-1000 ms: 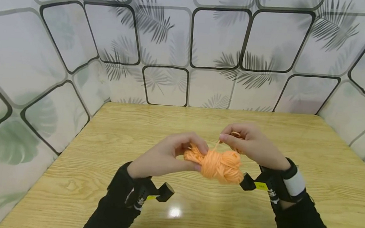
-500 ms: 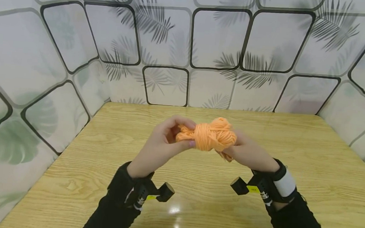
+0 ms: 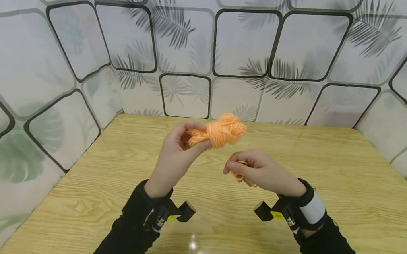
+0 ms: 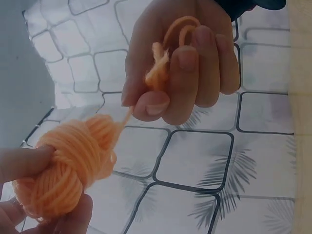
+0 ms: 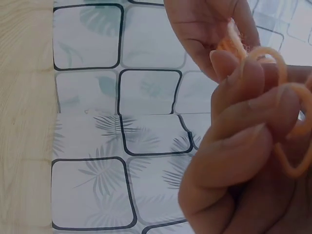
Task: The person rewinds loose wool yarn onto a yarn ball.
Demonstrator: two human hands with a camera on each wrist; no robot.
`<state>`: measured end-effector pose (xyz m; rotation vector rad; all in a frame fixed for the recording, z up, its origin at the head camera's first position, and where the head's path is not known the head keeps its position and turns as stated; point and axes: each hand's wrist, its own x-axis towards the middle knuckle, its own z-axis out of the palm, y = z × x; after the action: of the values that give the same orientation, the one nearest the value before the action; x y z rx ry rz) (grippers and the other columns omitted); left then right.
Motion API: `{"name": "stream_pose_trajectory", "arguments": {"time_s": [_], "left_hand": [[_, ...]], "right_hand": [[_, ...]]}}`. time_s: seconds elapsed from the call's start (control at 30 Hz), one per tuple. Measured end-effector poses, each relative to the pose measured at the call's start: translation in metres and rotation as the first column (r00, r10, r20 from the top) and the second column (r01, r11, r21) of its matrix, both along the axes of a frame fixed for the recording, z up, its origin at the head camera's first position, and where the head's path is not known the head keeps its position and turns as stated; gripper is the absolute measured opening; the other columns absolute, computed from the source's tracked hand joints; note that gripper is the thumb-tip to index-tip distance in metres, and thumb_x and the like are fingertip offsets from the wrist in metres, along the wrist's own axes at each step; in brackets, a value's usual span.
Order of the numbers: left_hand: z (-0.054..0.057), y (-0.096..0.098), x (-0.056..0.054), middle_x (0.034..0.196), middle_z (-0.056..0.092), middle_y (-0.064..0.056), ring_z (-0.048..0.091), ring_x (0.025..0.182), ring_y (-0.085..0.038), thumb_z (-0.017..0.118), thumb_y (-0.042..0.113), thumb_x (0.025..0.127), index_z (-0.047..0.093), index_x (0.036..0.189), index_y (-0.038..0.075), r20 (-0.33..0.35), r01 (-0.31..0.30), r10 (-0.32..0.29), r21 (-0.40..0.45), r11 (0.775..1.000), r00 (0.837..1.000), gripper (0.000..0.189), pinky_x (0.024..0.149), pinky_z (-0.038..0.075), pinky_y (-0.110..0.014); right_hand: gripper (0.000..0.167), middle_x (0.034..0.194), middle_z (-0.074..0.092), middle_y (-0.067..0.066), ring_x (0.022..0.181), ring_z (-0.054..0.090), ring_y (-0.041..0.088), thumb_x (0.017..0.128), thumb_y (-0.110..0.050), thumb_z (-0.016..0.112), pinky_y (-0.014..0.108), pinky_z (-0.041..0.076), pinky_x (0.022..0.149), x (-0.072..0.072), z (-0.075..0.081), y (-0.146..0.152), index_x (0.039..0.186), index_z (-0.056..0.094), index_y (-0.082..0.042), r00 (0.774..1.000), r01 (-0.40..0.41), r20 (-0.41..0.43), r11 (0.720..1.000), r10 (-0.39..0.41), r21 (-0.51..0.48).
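An orange skein of yarn (image 3: 221, 133), wound round its middle, is held up over the table by my left hand (image 3: 175, 156). Thumb and fingers pinch its left end. Lower and to the right, my right hand (image 3: 262, 172) curls its fingers round loose loops of the same yarn (image 4: 158, 73). In the left wrist view a single strand (image 4: 127, 116) runs taut from the skein to the right hand's thumb and forefinger. The right wrist view shows loops of yarn (image 5: 273, 56) sticking out between the curled fingers, with the skein mostly hidden behind them.
Both hands are above a light wood-grain table (image 3: 144, 154). A pale wall (image 3: 242, 42) with dark rounded outlines and leaf prints borders it at the back and sides. Each wrist carries a strapped black camera mount (image 3: 263, 210).
The skein in my left hand has risen and moved left, away from me. My right hand passed behind it half a second ago and now shows in front, lower right, holding the yarn loops.
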<state>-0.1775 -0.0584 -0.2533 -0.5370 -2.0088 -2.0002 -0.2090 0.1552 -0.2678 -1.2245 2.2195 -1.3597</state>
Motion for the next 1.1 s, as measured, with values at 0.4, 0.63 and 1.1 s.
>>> {"name": "stream_pose_trajectory", "arguments": {"time_s": [0.4, 0.63, 1.1], "left_hand": [[-0.005, -0.001, -0.005, 0.106, 0.057, -0.013, 0.055, 0.086, -0.016, 0.065, -0.003, 0.082, 0.056, 0.107, -0.002, -0.136, -0.154, 0.143, -0.073, 0.985, 0.98, 0.027, 0.07, 0.048, -0.021], [-0.007, -0.003, -0.009, 0.108, 0.058, -0.012, 0.058, 0.088, -0.02, 0.068, -0.002, 0.08, 0.058, 0.105, -0.001, -0.183, -0.207, 0.181, -0.138, 0.968, 0.966, 0.026, 0.071, 0.049, -0.022], [-0.013, -0.004, -0.01, 0.102, 0.06, -0.007, 0.055, 0.088, -0.018, 0.072, 0.004, 0.078, 0.061, 0.097, 0.006, -0.272, -0.256, 0.155, -0.392, 0.884, 0.95, 0.022, 0.072, 0.048, -0.031]], "right_hand": [[0.02, 0.062, 0.047, 0.003, 0.044, 0.038, 0.008, 0.098, -0.011, 0.046, 0.023, 0.038, 0.041, 0.011, 0.002, -0.003, 0.088, 0.063, -0.01, 0.993, -0.101, -0.054, 0.994, 0.103, 0.039], [0.017, 0.063, 0.046, 0.002, 0.044, 0.037, 0.008, 0.097, -0.011, 0.047, 0.022, 0.037, 0.041, 0.017, 0.005, 0.001, 0.085, 0.06, -0.011, 0.986, -0.149, -0.071, 0.988, 0.151, 0.035], [0.019, 0.067, 0.049, 0.001, 0.046, 0.04, 0.01, 0.094, -0.001, 0.048, 0.023, 0.039, 0.041, 0.03, 0.021, 0.019, 0.089, 0.062, -0.013, 0.979, -0.072, -0.194, 0.996, 0.061, -0.052]]}}
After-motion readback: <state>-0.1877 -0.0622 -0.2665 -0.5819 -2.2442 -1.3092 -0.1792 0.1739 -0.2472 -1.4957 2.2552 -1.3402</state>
